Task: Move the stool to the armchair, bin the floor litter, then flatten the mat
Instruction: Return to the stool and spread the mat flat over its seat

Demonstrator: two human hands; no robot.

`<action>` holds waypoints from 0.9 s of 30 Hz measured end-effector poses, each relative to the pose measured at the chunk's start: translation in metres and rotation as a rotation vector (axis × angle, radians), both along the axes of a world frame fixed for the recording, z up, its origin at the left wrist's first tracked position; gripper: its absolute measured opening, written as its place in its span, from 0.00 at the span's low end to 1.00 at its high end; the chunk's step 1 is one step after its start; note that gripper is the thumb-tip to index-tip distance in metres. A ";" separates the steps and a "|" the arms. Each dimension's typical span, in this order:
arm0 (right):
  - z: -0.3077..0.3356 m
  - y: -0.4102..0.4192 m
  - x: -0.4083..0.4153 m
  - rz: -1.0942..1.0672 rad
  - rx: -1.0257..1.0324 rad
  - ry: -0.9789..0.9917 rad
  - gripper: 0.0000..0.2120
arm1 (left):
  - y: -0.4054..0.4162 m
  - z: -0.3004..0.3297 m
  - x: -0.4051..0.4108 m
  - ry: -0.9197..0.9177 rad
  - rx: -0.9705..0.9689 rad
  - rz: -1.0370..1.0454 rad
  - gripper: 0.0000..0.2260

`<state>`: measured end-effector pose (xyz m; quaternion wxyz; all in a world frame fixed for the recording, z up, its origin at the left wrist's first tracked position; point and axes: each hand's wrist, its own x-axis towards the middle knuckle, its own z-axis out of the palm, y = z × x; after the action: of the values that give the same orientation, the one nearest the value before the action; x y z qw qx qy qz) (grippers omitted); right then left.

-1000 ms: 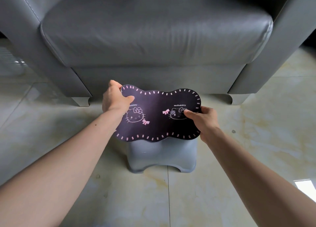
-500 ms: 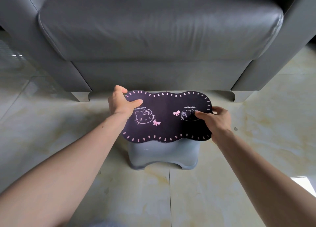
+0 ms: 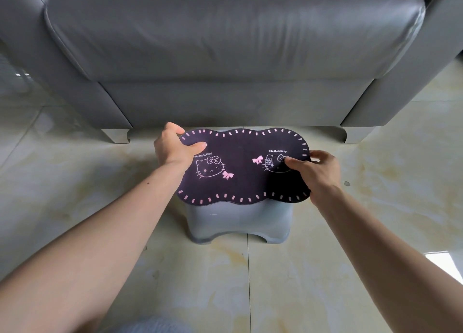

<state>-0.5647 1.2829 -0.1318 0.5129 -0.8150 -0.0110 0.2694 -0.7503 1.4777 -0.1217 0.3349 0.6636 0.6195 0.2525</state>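
Note:
A low grey plastic stool (image 3: 239, 223) stands on the tiled floor just in front of the grey armchair (image 3: 225, 44). Its top carries a dark purple wavy-edged mat (image 3: 244, 172) with pink cat drawings and dashes, lying flat. My left hand (image 3: 172, 148) grips the mat's far left edge, thumb on top. My right hand (image 3: 317, 172) holds the right edge, thumb pressed on the print. The mat hides the stool's seat.
The armchair's two short feet (image 3: 116, 136) stand left and right behind the stool. A small dark speck (image 3: 347, 183) lies on the pale marble-look floor right of my right hand. A bright patch of light (image 3: 444, 263) marks the lower right.
The stool with the mat has come closer to the armchair's front and now rests level on the floor. Both hands keep their hold on the mat's ends.

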 end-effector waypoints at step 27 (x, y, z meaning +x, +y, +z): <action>0.003 0.077 -0.008 0.459 -0.355 -0.510 0.43 | -0.010 -0.013 0.061 0.299 0.045 -0.320 0.27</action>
<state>-0.5731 1.3596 -0.1286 0.2708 -0.9084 -0.2736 0.1634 -0.6894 1.4672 -0.1346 0.2603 0.7907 0.5434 0.1085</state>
